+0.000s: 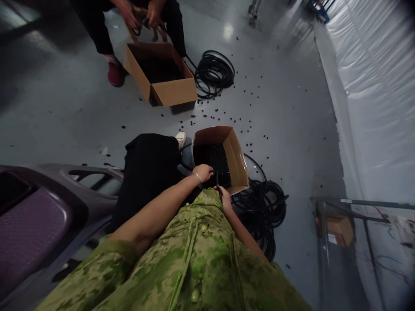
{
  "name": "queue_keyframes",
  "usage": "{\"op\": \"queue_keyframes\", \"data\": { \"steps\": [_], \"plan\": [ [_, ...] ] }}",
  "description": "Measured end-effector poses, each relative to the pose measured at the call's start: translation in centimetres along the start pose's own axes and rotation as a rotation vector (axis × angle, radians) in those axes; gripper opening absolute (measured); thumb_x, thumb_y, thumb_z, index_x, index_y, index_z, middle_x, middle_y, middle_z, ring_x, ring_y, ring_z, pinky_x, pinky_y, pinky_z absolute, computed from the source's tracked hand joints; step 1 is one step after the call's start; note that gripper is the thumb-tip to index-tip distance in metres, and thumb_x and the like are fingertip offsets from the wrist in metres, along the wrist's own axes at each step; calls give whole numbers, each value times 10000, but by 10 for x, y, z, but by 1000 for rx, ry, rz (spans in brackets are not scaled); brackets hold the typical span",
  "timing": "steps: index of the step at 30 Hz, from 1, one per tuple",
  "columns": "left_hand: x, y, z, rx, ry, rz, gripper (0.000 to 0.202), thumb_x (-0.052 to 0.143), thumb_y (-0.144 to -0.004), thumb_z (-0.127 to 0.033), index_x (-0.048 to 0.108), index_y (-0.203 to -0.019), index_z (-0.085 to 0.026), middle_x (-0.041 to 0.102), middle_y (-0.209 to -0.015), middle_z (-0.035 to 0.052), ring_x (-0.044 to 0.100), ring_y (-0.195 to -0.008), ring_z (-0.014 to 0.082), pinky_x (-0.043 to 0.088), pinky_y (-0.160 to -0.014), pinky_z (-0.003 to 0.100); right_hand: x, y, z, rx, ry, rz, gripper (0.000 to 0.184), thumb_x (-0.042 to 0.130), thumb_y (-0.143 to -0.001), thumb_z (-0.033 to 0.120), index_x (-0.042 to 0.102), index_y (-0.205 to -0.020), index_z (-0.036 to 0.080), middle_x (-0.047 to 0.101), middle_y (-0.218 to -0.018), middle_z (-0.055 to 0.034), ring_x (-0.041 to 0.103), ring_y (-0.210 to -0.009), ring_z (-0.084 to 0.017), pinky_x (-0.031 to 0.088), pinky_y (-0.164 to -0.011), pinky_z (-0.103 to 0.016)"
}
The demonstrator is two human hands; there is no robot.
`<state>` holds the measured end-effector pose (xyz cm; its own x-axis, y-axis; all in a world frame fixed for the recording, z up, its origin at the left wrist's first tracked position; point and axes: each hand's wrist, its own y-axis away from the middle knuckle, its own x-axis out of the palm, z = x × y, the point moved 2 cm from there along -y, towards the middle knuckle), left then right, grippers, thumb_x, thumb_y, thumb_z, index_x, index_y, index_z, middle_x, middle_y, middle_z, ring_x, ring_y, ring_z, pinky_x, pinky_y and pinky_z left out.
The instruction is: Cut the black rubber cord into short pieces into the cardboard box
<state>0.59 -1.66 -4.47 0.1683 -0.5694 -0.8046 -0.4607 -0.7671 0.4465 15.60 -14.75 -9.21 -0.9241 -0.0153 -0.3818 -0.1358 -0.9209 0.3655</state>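
Note:
My left hand (205, 172), a bracelet on its wrist, is closed round the end of a black hose at the near edge of a cardboard box (238, 157) filled with small black cut pieces (215, 160). Just below it, my right hand (224, 199) grips a thin dark tool or the same hose; its fingers are partly hidden by my green patterned top. The hose runs from a black coil (264, 211) lying on the floor to the right of my lap.
Opposite me a seated person's hands (141, 15) work a hose over a second cardboard box (162, 73), with another black coil (214, 73) beside it. Black bits litter the grey floor. A purple chair (39, 211) stands left, white sheeting right, a metal frame (353, 224) lower right.

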Motion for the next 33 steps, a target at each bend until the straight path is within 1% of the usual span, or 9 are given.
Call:
{"op": "queue_keyframes", "data": {
  "steps": [5, 9, 16, 20, 28, 33],
  "plan": [
    [-1, 1, -1, -1, -4, 7, 334, 493, -927, -354, 734, -1149, -288, 739, -1148, 49, 669, -1048, 215, 505, -855, 271, 0, -1, 0, 0, 1, 1, 321, 613, -795, 482, 758, -909, 219, 760, -894, -39, 686, -867, -240, 521, -835, -338],
    [-1, 2, -1, 0, -10, 3, 325, 494, -924, -359, 743, -1125, -301, 743, -1129, 39, 668, -1037, 208, 504, -844, 258, 1, -1, 1, -12, -19, -5, 319, 612, -791, 488, 757, -890, 221, 763, -876, -29, 684, -855, -231, 528, -805, -321],
    [1, 2, -2, 6, -4, -11, 333, 496, -921, -345, 744, -1135, -282, 739, -1135, 69, 671, -1037, 236, 516, -834, 291, 2, -1, 3, -4, -39, -9, 307, 618, -786, 489, 750, -871, 225, 763, -872, -30, 687, -837, -233, 533, -820, -338],
    [1, 2, -2, 3, 16, -28, 320, 508, -918, -336, 745, -1127, -287, 739, -1128, 67, 673, -1030, 230, 512, -847, 287, 2, -1, 3, 6, -36, -5, 299, 625, -781, 483, 750, -871, 226, 760, -866, -27, 683, -841, -231, 533, -818, -333],
    [-3, 4, -5, -7, -11, 3, 341, 491, -933, -351, 731, -1170, -299, 730, -1151, 60, 665, -1054, 228, 506, -853, 279, 2, -1, 4, -4, -42, 12, 310, 608, -786, 472, 750, -886, 216, 757, -893, -47, 681, -867, -244, 530, -841, -355],
    [-4, 4, -5, 1, -35, -2, 356, 475, -941, -348, 721, -1190, -278, 721, -1173, 75, 665, -1055, 235, 511, -834, 285, 1, -1, 4, -1, -44, 15, 314, 603, -787, 464, 750, -900, 210, 754, -895, -50, 682, -868, -246, 527, -853, -364]
  ]
}}
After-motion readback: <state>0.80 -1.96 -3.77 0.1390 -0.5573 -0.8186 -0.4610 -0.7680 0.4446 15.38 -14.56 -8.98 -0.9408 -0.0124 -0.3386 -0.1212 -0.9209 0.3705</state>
